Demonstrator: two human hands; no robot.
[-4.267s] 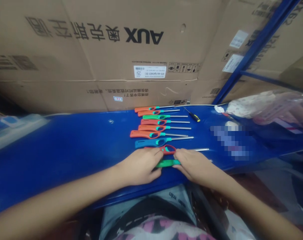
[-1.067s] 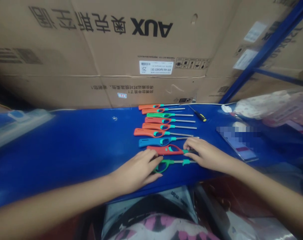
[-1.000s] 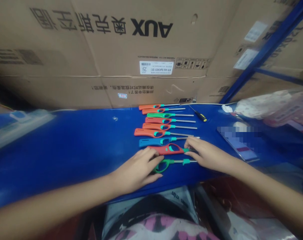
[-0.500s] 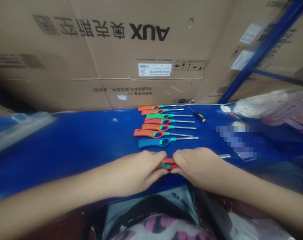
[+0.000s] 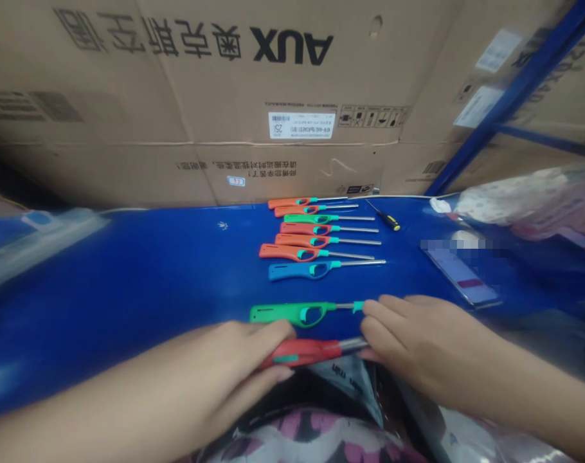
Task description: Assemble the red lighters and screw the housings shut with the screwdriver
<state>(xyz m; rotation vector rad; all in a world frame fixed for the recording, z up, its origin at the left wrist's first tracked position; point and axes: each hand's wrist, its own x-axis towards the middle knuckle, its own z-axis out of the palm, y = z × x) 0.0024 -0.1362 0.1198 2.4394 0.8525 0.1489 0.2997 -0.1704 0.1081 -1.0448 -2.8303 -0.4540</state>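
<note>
My left hand (image 5: 247, 354) is wrapped round the handle of a red long-nosed gas lighter (image 5: 316, 350), held low over the table's front edge. At the lighter's other end, my right hand (image 5: 393, 328) grips its metal tube. A small teal piece (image 5: 357, 307) shows at the right fingertips; whether the hand holds it I cannot tell. Just beyond my hands lies a green lighter (image 5: 270, 314), its tube end hidden near the right fingers. Farther back, a blue lighter (image 5: 292, 270) heads a row of several lighters with orange, red and green handles, their tubes pointing right.
A black and yellow screwdriver (image 5: 387, 220) lies right of the row. A phone (image 5: 461, 276) rests on the blue table (image 5: 152, 270) farther right, near plastic bags (image 5: 553, 206). Clear plastic (image 5: 51, 238) sits at the left. Behind stands a large cardboard box (image 5: 200, 96).
My hands have drawn apart, the right one now on the metal tube. The red lighter is lower and nearer me, and the green lighter behind it has come into view.
</note>
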